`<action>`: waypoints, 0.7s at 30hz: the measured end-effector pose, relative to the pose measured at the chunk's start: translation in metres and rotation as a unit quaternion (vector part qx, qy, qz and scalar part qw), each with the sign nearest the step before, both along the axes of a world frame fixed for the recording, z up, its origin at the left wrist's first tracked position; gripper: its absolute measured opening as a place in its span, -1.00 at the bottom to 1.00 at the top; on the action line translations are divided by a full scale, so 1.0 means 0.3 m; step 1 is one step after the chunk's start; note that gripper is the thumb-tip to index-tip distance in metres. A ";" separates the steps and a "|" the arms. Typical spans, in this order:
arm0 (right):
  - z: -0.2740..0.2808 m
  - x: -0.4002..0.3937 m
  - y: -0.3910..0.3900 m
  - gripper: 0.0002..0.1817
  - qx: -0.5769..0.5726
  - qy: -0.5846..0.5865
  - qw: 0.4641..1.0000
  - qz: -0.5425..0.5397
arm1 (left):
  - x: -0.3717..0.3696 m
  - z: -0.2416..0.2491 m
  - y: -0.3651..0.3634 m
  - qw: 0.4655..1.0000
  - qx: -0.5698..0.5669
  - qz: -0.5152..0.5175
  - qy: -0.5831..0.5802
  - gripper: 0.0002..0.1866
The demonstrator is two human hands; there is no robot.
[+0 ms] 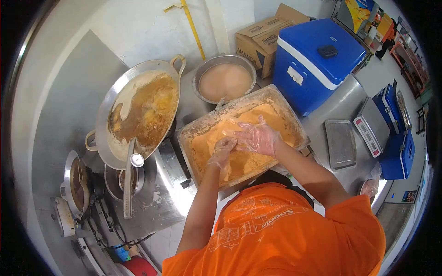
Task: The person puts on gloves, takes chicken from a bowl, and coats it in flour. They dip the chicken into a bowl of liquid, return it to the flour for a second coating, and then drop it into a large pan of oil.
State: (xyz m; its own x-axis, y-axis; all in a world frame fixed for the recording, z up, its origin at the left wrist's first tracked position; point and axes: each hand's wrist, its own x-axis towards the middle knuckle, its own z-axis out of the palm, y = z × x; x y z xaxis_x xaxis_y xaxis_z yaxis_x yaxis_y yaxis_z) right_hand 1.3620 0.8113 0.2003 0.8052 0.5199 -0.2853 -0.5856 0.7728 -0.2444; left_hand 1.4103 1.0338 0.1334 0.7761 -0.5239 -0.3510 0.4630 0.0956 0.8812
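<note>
My left hand [223, 151], in a see-through plastic glove, is over a tray [188, 146] of orange-tan flour [206, 142]. Its fingers are curled together near the fingertips of my right hand; what they hold, if anything, I cannot make out. My right hand [259, 138], gloved the same way, has its fingers spread above the flour. Just behind the tray stands a metal bowl [198, 87] of cloudy pinkish liquid [225, 82].
To the left, a large two-handled wok [107, 99] holds bubbling oil [152, 112] with frying pieces; a long metal utensil with a dial thermometer [137, 160] leans on its rim. A blue cooler [313, 60], cardboard box [258, 41], metal tray [340, 143] and scale [368, 133] stand around.
</note>
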 end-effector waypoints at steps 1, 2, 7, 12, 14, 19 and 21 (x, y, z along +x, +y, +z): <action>-0.019 -0.002 0.001 -0.04 -0.009 -0.003 1.000 0.003 | 0.000 -0.012 0.001 1.000 0.003 0.003 -0.001 -0.81; -0.037 -0.002 0.001 -0.04 -0.012 -0.001 1.000 -0.003 | 0.003 -0.023 0.003 1.000 0.007 0.006 -0.003 -0.81; -0.001 -0.017 0.011 -0.05 -0.014 0.001 1.000 -0.016 | 0.018 -0.047 0.034 0.994 0.070 -0.023 -0.077 -0.85; 0.044 -0.023 0.010 -0.06 -0.009 0.015 1.000 -0.006 | 0.042 -0.090 0.066 0.995 0.061 0.014 -0.078 -0.84; 0.025 -0.021 -0.002 -0.07 -0.034 -0.005 0.999 -0.002 | 0.072 -0.144 0.108 0.991 0.084 0.035 -0.100 -0.85; 0.020 -0.029 -0.005 -0.05 -0.189 -0.032 0.980 0.059 | 0.016 0.094 -0.021 0.984 0.061 0.156 -0.054 -0.72; 0.006 -0.024 0.000 -0.09 -0.167 -0.024 0.980 0.106 | 0.031 0.094 -0.050 0.973 0.122 0.092 -0.174 -0.68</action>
